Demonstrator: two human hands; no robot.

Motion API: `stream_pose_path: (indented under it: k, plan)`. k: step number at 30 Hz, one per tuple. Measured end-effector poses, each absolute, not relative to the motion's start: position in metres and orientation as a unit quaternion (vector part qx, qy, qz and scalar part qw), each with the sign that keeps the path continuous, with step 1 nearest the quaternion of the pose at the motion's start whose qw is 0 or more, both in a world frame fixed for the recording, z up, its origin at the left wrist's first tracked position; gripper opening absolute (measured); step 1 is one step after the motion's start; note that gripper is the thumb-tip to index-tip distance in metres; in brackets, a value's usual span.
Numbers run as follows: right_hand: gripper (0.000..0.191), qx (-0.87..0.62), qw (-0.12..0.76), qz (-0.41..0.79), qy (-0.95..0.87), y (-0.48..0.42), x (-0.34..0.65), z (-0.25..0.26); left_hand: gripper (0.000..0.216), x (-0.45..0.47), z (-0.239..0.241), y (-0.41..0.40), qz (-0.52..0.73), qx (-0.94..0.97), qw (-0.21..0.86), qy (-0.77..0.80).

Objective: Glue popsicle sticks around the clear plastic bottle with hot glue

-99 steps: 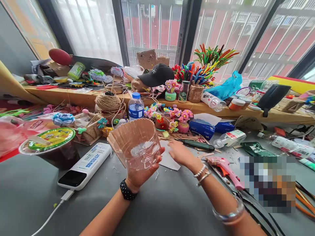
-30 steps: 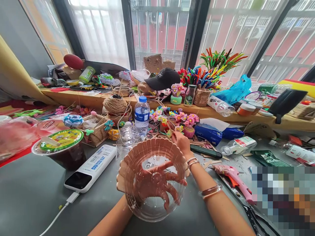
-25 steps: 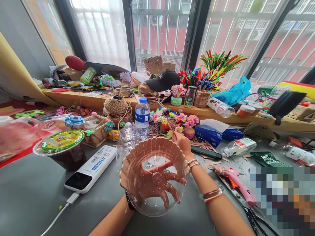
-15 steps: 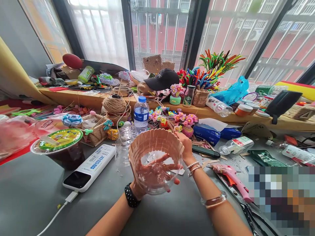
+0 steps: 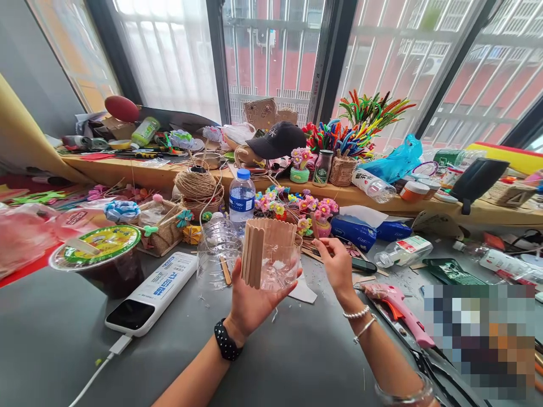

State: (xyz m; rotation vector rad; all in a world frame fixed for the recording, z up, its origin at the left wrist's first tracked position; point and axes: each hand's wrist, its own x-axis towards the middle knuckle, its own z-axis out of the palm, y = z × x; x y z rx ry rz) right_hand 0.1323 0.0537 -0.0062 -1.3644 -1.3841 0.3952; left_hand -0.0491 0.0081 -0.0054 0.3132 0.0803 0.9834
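Note:
My left hand [image 5: 254, 302] supports a cut clear plastic bottle base [image 5: 282, 268] from below and the side, thumb and fingers around it. A row of wooden craft sticks [image 5: 254, 254] stands upright along the left and far part of its wall; the near right part is bare plastic. To the right of it, my right hand [image 5: 337, 263] pinches a thin wooden craft stick [image 5: 315, 227], held upright and apart from the base. Behind the left hand lies a clear cut bottle top [image 5: 218, 243], with a single craft stick [image 5: 225, 271] by it.
At left are a lidded drink cup [image 5: 102, 254] and a white power bank [image 5: 153, 291] with its cable. A pink glue gun [image 5: 399, 311] and black-handled scissors [image 5: 428, 367] lie at right. Behind stand a water bottle [image 5: 242, 198], twine [image 5: 195, 186] and pipe-cleaner flowers [image 5: 324, 209].
The base has turned from tilted toward me to nearly upright, showing its outer side. My right hand has moved off its rim to the right and now pinches a craft stick.

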Motion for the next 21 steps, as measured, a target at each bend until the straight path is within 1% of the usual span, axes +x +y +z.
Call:
stream_pose_path:
  k: [3,5,8,10,15,18,21]
  plan:
    - [0.032,-0.559,0.567,0.214,-0.566,0.043,0.138,-0.005,0.089,-0.046,-0.005,0.009,0.48,0.144,0.863,0.063]
    - [0.03,-0.533,0.579,0.263,-0.558,0.037,0.138,-0.003,0.089,-0.045,-0.006,0.01,0.483,0.145,0.86,0.08]
    - [0.025,-0.465,0.598,0.369,-0.539,0.029,0.136,0.003,0.088,-0.043,-0.007,0.01,0.487,0.154,0.854,0.1]
    - [0.023,-0.442,0.605,0.395,-0.532,0.025,0.135,0.009,0.086,-0.042,-0.008,0.01,0.493,0.165,0.848,0.106]
    - [0.02,-0.447,0.603,0.388,-0.535,0.017,0.141,0.021,0.094,-0.041,-0.012,0.009,0.505,0.197,0.832,0.12]
    - [0.022,-0.477,0.597,0.341,-0.548,0.015,0.146,0.022,0.097,-0.041,-0.015,0.009,0.512,0.212,0.823,0.126]
    - [0.022,-0.486,0.606,0.306,-0.551,0.015,0.148,0.021,0.094,-0.04,-0.017,0.008,0.511,0.23,0.819,0.123]
